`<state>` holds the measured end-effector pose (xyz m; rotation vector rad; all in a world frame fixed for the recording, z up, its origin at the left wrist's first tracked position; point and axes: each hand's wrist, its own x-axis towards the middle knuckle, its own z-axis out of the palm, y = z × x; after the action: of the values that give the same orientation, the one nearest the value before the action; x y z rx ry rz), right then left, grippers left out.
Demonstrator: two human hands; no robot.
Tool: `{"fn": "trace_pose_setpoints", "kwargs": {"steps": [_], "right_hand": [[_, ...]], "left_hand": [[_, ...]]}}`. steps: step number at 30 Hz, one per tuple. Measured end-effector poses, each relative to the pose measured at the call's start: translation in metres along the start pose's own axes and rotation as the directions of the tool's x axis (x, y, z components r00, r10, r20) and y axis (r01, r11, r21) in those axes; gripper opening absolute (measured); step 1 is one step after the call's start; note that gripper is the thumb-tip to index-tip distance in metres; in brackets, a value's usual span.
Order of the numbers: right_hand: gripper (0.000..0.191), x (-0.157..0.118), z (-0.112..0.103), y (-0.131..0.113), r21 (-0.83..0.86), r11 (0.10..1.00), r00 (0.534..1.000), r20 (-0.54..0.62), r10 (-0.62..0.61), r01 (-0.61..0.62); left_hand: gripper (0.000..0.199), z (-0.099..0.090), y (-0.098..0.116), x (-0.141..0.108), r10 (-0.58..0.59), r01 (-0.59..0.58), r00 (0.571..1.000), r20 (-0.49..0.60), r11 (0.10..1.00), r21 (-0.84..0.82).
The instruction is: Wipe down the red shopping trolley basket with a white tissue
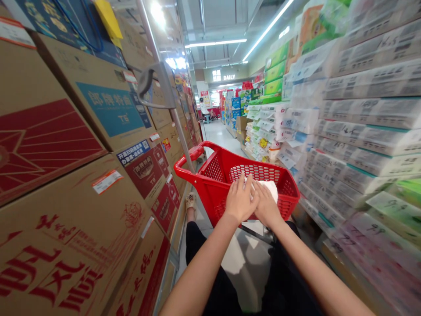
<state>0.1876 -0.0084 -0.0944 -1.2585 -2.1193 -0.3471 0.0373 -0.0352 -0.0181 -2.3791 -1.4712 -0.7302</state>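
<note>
Just ahead of me stands a red plastic shopping cart (210, 193), its long side toward me and its handle at the left. Both my hands meet at its near rim. My left hand (241, 199) lies with fingers stretched forward, touching or overlapping the fingers of the other hand. My right hand (265, 205) presses on a white cloth or tissue (271, 188) at the rim. The cloth sticks out past the fingers on the right, and the rest is hidden under the hands. No goods show in the visible part of the basket.
Stacked cartons (108, 105) wall the left side, with a metal pole and grey handle (161, 85) close to them. Packs of tissue paper (368, 114) are piled high on the right. A narrow aisle (219, 134) runs ahead toward a seated person (204, 107).
</note>
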Motion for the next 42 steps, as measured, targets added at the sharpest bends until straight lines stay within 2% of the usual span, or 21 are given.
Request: {"fn": "trace_pose_setpoints", "kwargs": {"steps": [3,6,9,11,13,15,17,20,24,26,30,32,35,37,39,42], "right_hand": [[0.082,0.003,-0.013,0.003,0.155,0.986,0.998,0.007,-0.063,0.061],[0.09,-0.017,-0.035,0.028,0.16,0.987,1.0,0.002,-0.025,0.024],[0.1,-0.044,-0.04,0.055,0.047,0.994,0.993,-0.045,0.106,-0.103],[0.099,-0.057,-0.032,0.066,-0.027,0.993,0.992,-0.057,0.114,-0.115],[0.091,-0.063,-0.02,0.071,-0.094,0.991,0.994,-0.06,0.094,-0.1],[0.083,-0.063,-0.012,0.072,-0.133,0.987,0.994,-0.064,0.085,-0.093],[0.076,-0.063,-0.009,0.074,-0.138,0.988,0.996,-0.057,0.067,-0.074],[0.066,-0.062,-0.013,0.075,-0.138,0.989,0.997,-0.05,0.052,-0.059],[0.057,-0.054,-0.014,0.063,-0.18,0.973,0.988,-0.079,0.129,-0.142],[0.055,-0.043,-0.011,0.048,-0.208,0.965,0.985,-0.096,0.145,-0.163],[0.057,-0.019,-0.007,0.021,-0.212,0.967,0.988,-0.091,0.124,-0.141],[0.056,-0.016,-0.008,0.018,-0.203,0.971,0.991,-0.05,0.12,-0.128],[0.054,-0.022,-0.011,0.028,-0.2,0.978,0.997,0.022,0.069,-0.064],[0.055,-0.026,-0.012,0.033,-0.215,0.975,0.997,0.033,0.067,-0.058],[0.055,-0.028,-0.012,0.032,-0.242,0.965,0.994,0.012,0.106,-0.1],[0.056,-0.026,-0.011,0.023,-0.266,0.953,0.989,-0.014,0.144,-0.143]], "left_hand": [[0.061,-0.007,0.005,0.003,0.104,-0.104,0.994,-0.043,0.994,0.017],[0.06,-0.002,0.017,0.005,0.19,-0.188,0.98,-0.053,0.982,0.028],[0.056,0.019,0.038,0.008,0.238,-0.235,0.971,-0.04,0.97,0.062],[0.054,0.04,0.055,0.012,0.269,-0.267,0.963,-0.014,0.96,0.086],[0.053,0.061,0.068,0.014,0.257,-0.257,0.966,0.018,0.959,0.116],[0.055,0.076,0.071,0.014,0.228,-0.229,0.973,0.022,0.96,0.161],[0.06,0.083,0.06,0.011,0.246,-0.242,0.969,0.005,0.95,0.199],[0.07,0.08,0.024,0.005,0.282,-0.271,0.959,-0.013,0.933,0.238],[0.069,0.073,-0.019,-0.001,0.175,-0.172,0.984,0.013,0.946,0.276],[0.067,0.075,-0.023,-0.002,0.155,-0.158,0.987,0.03,0.945,0.288],[0.065,0.082,-0.009,0.002,0.212,-0.222,0.975,0.067,0.934,0.279],[0.067,0.08,-0.009,0.003,0.257,-0.27,0.963,0.082,0.931,0.246],[0.076,0.066,-0.027,0.002,0.306,-0.318,0.948,0.09,0.929,0.188],[0.082,0.055,-0.046,0.0,0.277,-0.286,0.958,0.077,0.941,0.179],[0.082,0.047,-0.059,-0.003,0.193,-0.198,0.98,0.048,0.961,0.193],[0.072,0.046,-0.053,-0.004,0.097,-0.101,0.995,0.03,0.975,0.198]]}}
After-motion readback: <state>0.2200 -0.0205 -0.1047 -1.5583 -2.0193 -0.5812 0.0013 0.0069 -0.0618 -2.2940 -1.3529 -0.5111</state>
